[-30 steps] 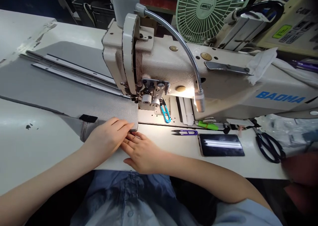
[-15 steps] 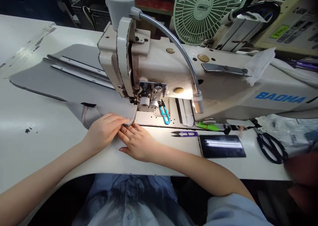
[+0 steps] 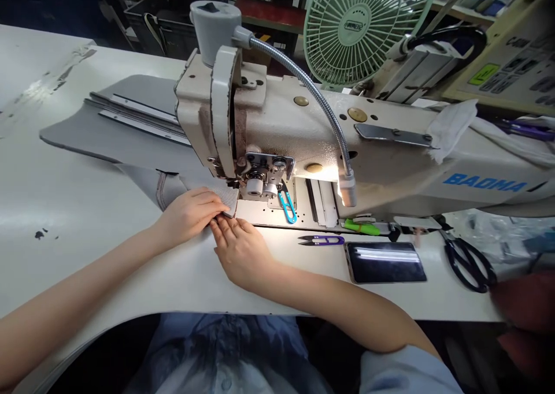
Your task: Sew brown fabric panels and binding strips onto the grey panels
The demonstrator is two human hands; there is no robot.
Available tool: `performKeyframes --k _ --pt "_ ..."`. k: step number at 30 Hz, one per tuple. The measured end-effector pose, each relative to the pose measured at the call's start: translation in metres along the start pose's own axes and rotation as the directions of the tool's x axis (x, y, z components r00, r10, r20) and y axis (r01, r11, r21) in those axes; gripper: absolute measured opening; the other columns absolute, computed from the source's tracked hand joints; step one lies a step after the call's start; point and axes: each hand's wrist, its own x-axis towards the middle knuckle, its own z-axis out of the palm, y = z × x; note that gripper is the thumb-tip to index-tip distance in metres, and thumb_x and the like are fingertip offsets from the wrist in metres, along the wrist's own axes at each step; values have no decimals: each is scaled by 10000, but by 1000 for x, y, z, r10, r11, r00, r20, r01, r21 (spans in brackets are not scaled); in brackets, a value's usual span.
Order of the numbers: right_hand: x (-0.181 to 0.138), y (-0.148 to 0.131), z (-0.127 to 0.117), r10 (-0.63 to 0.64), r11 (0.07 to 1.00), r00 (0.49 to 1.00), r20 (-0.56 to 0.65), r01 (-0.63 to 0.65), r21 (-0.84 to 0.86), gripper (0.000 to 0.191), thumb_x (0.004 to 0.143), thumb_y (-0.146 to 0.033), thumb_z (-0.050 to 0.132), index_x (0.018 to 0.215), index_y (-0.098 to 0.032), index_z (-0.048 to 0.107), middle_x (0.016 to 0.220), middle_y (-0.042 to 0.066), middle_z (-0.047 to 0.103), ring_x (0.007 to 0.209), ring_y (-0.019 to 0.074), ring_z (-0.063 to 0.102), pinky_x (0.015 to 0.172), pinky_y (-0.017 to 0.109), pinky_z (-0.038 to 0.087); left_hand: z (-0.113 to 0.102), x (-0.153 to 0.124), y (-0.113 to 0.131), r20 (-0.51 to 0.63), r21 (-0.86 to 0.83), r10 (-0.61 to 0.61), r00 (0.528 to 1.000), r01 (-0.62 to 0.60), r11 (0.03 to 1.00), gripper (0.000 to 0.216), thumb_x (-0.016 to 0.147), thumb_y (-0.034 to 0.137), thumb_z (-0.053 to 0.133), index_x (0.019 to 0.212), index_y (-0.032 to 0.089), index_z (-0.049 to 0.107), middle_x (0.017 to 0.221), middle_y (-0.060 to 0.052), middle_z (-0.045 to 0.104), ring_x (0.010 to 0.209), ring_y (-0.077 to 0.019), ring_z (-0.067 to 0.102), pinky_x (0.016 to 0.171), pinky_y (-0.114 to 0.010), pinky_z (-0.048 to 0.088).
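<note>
A grey fabric panel point(image 3: 130, 151) with a folded, stitched part below it lies on the table, left of and under the sewing machine's head point(image 3: 255, 177). My left hand point(image 3: 193, 212) is closed on the panel's front edge by its right corner, fingers together on top, thumb hidden. My right hand point(image 3: 243, 252) rests just right of it, fingers stretched out and lying flat, their tips touching the fabric edge beside my left fingertips. Two white strips point(image 3: 143, 126) with dark edges lie on the panel. Where the fabric meets the needle is hidden behind the machine's parts.
Blue thread snips point(image 3: 287, 203) lie on the machine bed, purple snips point(image 3: 321, 241) in front of it. Further right are a phone point(image 3: 385, 262), a green-handled tool point(image 3: 362, 227) and black scissors point(image 3: 470, 264). A lit lamp point(image 3: 347, 189) and a green fan point(image 3: 368, 27) stand behind.
The fabric panel has shifted right, further under the machine head. My right hand's thumb, spread before, is now drawn in against the hand. The camera view has tilted slightly.
</note>
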Motion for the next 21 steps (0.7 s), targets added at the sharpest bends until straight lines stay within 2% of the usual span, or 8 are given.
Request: performKeyframes --k 7,10,14,17,21 --pt "11 14 0 56 998 998 33 -58 35 502 1014 -247 402 1425 39 446 1404 238 561 1254 317 543 1081 446 396 1 13 -18 -39 35 44 998 -43 998 240 967 117 473 1024 168 700 913 -37 709 871 -162 609 812 -300 508" --pt "9 10 -2 101 995 994 34 -102 23 516 1007 -261 420 1447 9 432 1454 269 496 1299 346 500 1066 487 381 -1 18 -23 -7 43 47 999 -46 998 265 980 143 446 1001 184 706 904 -26 708 841 -153 616 785 -289 498" --pt "6 6 -5 114 993 993 33 -114 2 520 976 -208 443 1444 21 434 1419 314 509 1273 385 509 976 496 406 -5 22 -28 59 29 56 997 -58 998 274 988 163 436 984 198 708 920 -14 715 858 -146 632 802 -285 479" --pt "9 12 -4 110 994 993 36 -111 14 502 982 -195 416 1438 12 449 1411 283 534 1244 362 529 965 473 404 -4 24 -31 107 37 89 990 -93 995 281 968 127 435 991 197 706 925 -19 718 876 -152 632 816 -289 467" --pt "15 23 -2 139 990 990 37 -140 17 490 993 -193 393 1442 -6 453 1429 242 536 1259 345 508 993 467 377 -1 31 -35 142 116 89 986 -105 988 291 917 67 439 927 194 701 815 -22 689 793 -161 606 772 -293 453"
